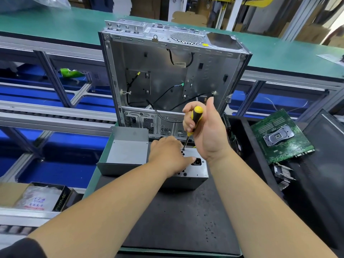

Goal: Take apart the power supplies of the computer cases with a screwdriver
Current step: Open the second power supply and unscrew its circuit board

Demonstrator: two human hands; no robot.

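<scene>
A grey metal power supply (193, 174) stands on the black mat (176, 220), its socket face turned up. My left hand (167, 155) lies over its top with fingers spread, steadying it. My right hand (204, 131) grips a yellow and black screwdriver (195, 118) held nearly upright. Its tip touches the upper face of the power supply near the vent holes. Behind stands an emptied silver computer case (167, 75), open toward me with loose black cables inside.
A grey metal cover (126, 151) lies left of the power supply. A green motherboard (281, 136) and a heatsink (283, 175) rest in black bins at right. A green conveyor (55, 25) runs behind the case. A box with a bag (39, 198) sits at lower left.
</scene>
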